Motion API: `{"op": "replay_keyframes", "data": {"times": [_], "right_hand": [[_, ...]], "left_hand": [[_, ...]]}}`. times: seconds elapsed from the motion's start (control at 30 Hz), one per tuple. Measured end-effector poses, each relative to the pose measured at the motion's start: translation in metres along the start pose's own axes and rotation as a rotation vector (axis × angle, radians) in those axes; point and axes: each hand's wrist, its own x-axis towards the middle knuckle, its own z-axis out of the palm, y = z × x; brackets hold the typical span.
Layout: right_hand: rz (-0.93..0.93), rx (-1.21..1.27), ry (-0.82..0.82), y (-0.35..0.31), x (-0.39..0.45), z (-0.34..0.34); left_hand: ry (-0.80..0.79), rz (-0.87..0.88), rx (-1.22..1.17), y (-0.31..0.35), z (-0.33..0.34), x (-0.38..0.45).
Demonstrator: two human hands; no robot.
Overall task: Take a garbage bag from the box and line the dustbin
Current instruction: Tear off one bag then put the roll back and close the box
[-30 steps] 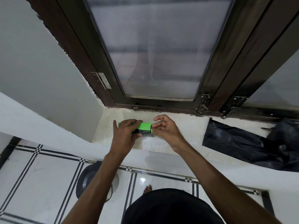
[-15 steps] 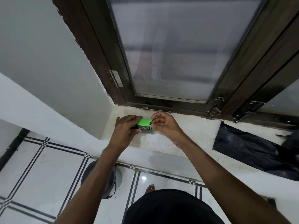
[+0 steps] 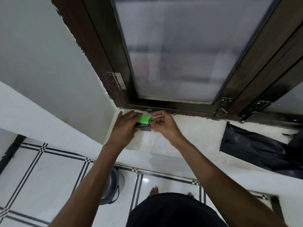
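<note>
A small green and black box (image 3: 144, 122) of garbage bags lies on the white window sill (image 3: 188, 136), in the left corner. My left hand (image 3: 125, 126) covers its left part and grips it. My right hand (image 3: 164, 124) has its fingertips at the box's right end, pinching at the opening; what they hold is hidden. A grey dustbin (image 3: 110, 187) stands on the tiled floor below the sill, partly behind my left forearm. A loose black garbage bag (image 3: 262, 149) lies flat on the sill at the right.
A dark wooden window frame (image 3: 172, 106) with frosted glass and metal latches rises just behind the box. White walls close the corner at the left. My bare toes (image 3: 154, 190) show on the white tiled floor near the dustbin.
The view has shifted, with the sill and box now higher and the dustbin more in sight. Both hands stay on the box; the right fingers have curled tighter at its right end.
</note>
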Motion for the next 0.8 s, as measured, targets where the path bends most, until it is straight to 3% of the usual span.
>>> {"op": "replay_keyframes", "data": {"times": [0.23,0.4,0.5,0.6,0.73,0.8], "right_hand": [[-0.015,-0.097,-0.002,-0.001,-0.027,-0.029],[-0.077,-0.061,0.134,-0.013,-0.070,-0.078],[-0.129,0.010,0.361,-0.013,-0.106,-0.129],[-0.207,-0.010,0.685,-0.003,-0.144,-0.196],[-0.105,-0.312,1.158,0.017,-0.182,-0.292],[0.020,-0.557,1.249,0.035,-0.188,-0.344]], "left_hand": [[0.013,0.034,0.084,0.007,-0.005,-0.004],[0.259,0.113,-0.129,0.064,-0.012,-0.005],[0.302,0.297,-0.282,0.119,0.001,0.002],[0.191,0.435,-0.377,0.181,0.022,0.013],[0.032,0.544,-0.472,0.253,0.049,0.022],[-0.032,0.560,-0.500,0.287,0.058,0.024]]}}
